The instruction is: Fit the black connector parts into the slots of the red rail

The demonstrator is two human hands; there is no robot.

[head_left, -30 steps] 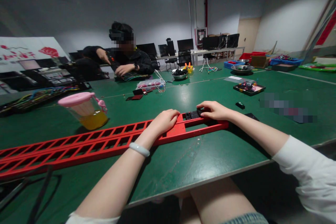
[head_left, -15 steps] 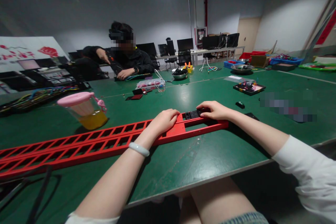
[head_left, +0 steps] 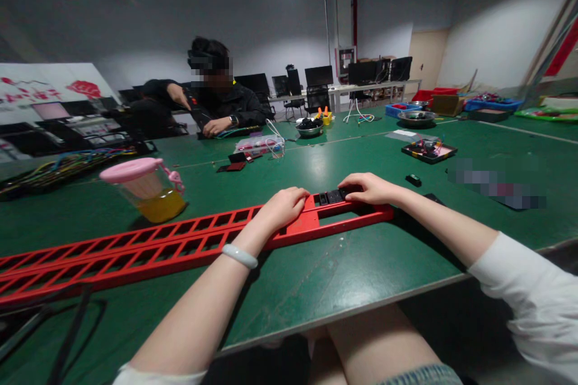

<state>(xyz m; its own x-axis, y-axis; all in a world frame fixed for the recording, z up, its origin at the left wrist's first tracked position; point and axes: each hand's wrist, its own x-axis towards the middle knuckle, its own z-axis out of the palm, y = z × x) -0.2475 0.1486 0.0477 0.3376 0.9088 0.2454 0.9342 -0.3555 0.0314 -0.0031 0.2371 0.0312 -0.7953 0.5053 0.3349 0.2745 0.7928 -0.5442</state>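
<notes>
A long red slotted metal rail [head_left: 171, 246] lies across the green table [head_left: 316, 277], running from the far left to its right end near the middle. My left hand [head_left: 282, 207] rests on the rail with its fingers curled over the far edge. My right hand [head_left: 368, 188] lies on the rail's right end, fingers bent down onto a small black part [head_left: 334, 196] seated in the rail's slots. A pale bangle sits on my left wrist.
A pink-lidded jug [head_left: 147, 187] with yellow liquid stands behind the rail at left. A person in black [head_left: 217, 102] works across the table. Trays with wires [head_left: 428, 150], metal bowls [head_left: 309, 127], a clear box [head_left: 259, 145] and small black parts [head_left: 412, 180] lie farther back.
</notes>
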